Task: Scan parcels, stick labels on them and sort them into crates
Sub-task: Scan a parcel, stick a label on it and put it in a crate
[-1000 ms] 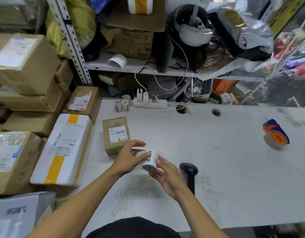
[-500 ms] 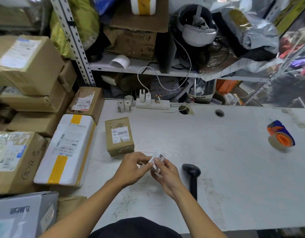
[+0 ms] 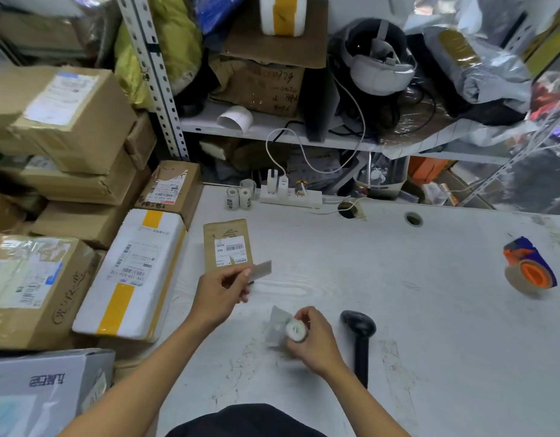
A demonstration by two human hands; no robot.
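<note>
Left hand [image 3: 220,290]: I am seeing its thumb and fingers pinching a small label [image 3: 260,270], which is sticking out of the fingertips toward 2 o'clock and hovering just over the near edge of the small brown parcel [image 3: 227,245].

Right hand [image 3: 315,337]: its fingers are curling round a small label roll [image 3: 296,330], with a loose strip of backing paper [image 3: 278,323] trailing out at 9 o'clock of that hand.

Change from half a second ago: then both hands were meeting over one strip at the table's middle; now I am noting them well apart, the label gone off with the left hand toward 11 o'clock, the roll staying low with the right.

Label: pale grey-white, rectangular, blurred, its print not readable.

Small brown parcel: flat kraft box lying on the white table [image 3: 414,310], carrying a white barcode sticker on top, at 12 o'clock of the left hand.

Black scanner [image 3: 359,337]: lying on the table just at 3 o'clock of the right hand, untouched.

Tape dispenser [image 3: 529,269]: sitting far off at 3 o'clock.
</note>
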